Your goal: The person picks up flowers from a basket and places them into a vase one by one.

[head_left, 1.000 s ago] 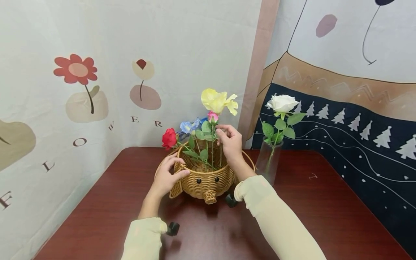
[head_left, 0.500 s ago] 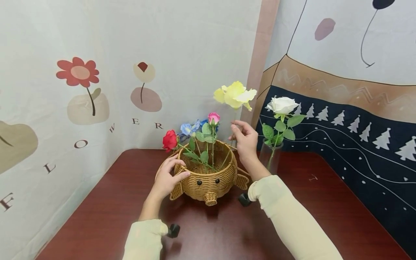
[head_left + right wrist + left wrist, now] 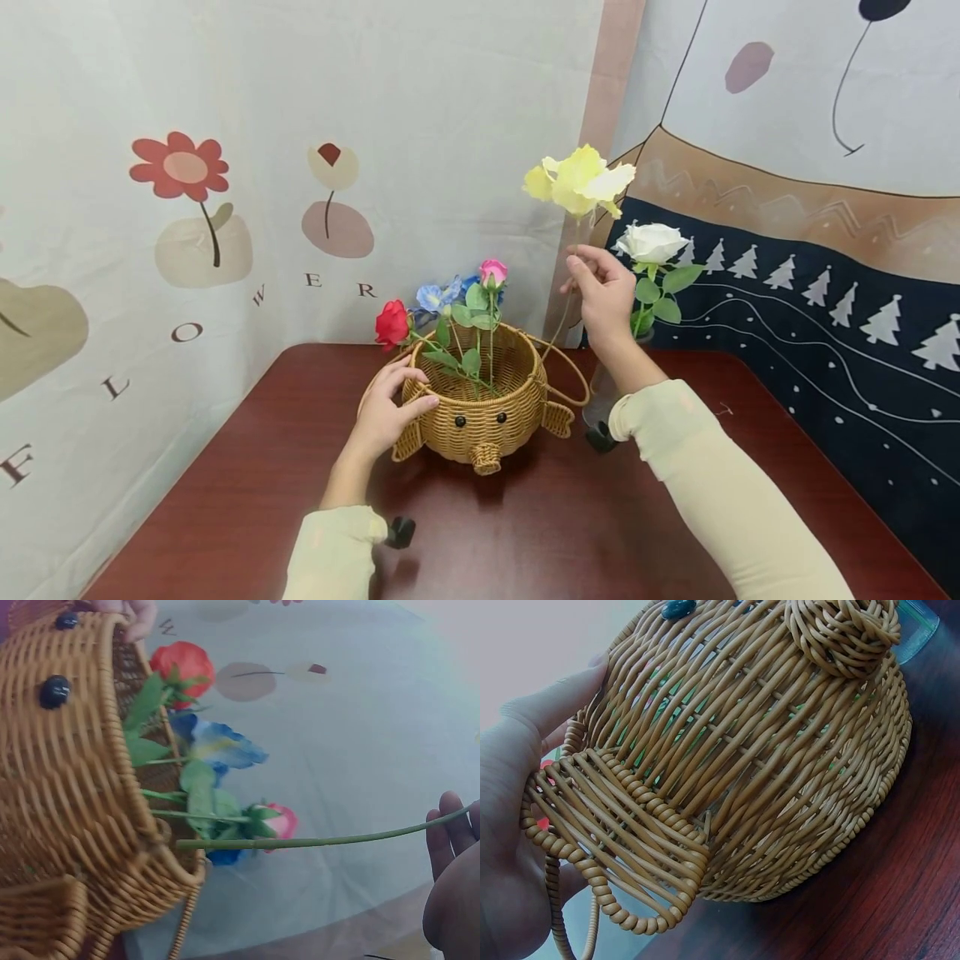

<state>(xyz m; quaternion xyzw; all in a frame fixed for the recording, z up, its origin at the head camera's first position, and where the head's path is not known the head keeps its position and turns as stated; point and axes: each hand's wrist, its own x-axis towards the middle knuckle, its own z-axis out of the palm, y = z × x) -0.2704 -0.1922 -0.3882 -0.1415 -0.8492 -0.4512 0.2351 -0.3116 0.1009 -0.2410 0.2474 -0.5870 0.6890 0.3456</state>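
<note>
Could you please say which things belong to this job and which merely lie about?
Job: yellow flower in right hand; basket held by left hand; likely red rose, pink rose, blue flowers; possibly white rose, vase.
Surroundings: flowered backdrop, tree backdrop.

My dark red table, framed by a pale backdrop and a navy backdrop.
I face a printed red flower, a tulip-like bloom and letters spelling FLOWER; to my right, beyond a dusty-pink stripe, white trees stand in a row below a tan band, and the table catches a soft shine.
</note>
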